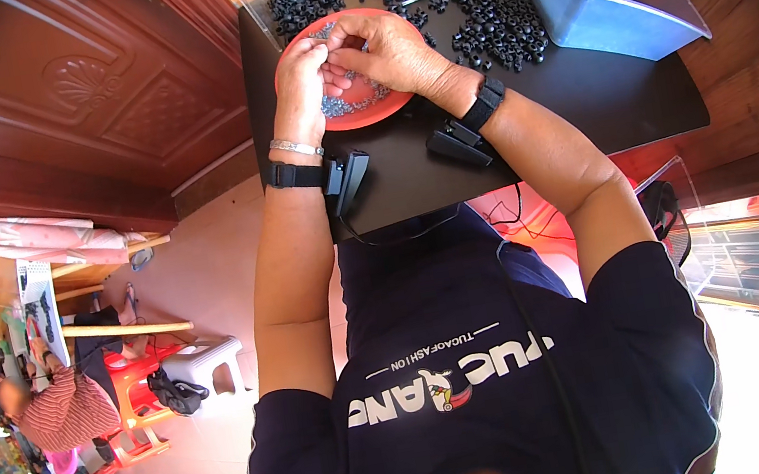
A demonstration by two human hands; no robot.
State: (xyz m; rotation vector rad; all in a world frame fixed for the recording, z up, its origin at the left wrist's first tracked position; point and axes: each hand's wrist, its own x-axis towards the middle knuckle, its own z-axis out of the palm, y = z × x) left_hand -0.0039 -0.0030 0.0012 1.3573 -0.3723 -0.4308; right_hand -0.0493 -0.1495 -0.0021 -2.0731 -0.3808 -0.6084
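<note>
Over a round red-orange tray [371,118], both hands meet with their fingertips close together. My left hand [308,75] is turned partly palm up, its fingers curled inward. My right hand [385,50] reaches in from the right with thumb and forefinger brought together against the left fingers. Whatever sits between the fingers is too small or too hidden to name. Small silvery metal pieces [341,104] lie scattered in the tray under and around the hands. Each wrist wears a black strap with a dark box-like device.
Many small black round parts [499,19] lie heaped on the dark table [607,107] behind and right of the tray. A blue plastic bin [598,19] holding more black parts stands at the far right. Another person [64,406] sits at a table on the left, near plastic stools [206,364].
</note>
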